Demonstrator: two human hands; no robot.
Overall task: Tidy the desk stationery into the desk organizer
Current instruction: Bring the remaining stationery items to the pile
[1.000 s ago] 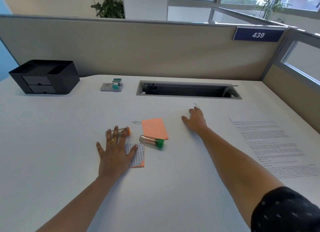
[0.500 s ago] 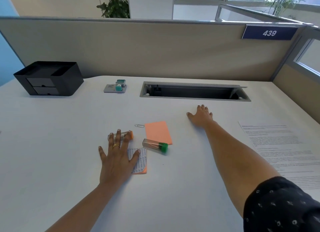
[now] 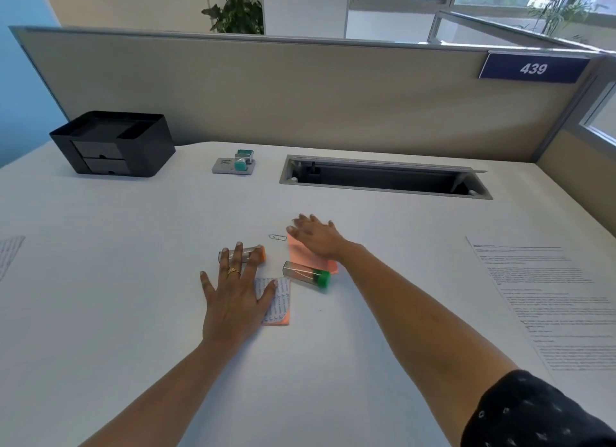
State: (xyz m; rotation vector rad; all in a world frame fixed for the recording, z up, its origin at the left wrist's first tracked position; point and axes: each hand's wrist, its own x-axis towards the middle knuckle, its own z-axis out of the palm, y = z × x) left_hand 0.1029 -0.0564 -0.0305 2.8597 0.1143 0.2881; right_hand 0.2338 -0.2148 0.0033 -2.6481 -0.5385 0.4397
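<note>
Because the clear plastic tube with the green cap (image 3: 306, 275) lies on its side just beside the right hand (image 3: 315, 238), a careless sweep of the forearm could, I judge, send it rolling across the smooth white desk (image 3: 133, 313). The thin wire paper clip (image 3: 277, 237), just left of that hand's fingertips, lies flat and may slide away rather than lift. The black plastic desk organizer (image 3: 113, 145) sits well apart in the upper left of the frame, so a loose handful could scatter on the way.

The right hand is spread, fingers nearly straight, over the upper end of the plain orange sticky-note pad (image 3: 301, 256), and it holds nothing. Whether it touches the pad I cannot tell. The left hand (image 3: 233, 300), at frame centre, lies flat and open. Its fingertips rest on the clear tube with the orange cap (image 3: 246, 255), its thumb on the orange pad with a printed top sheet (image 3: 278, 301). The organizer shows two front drawers and open top compartments.
</note>
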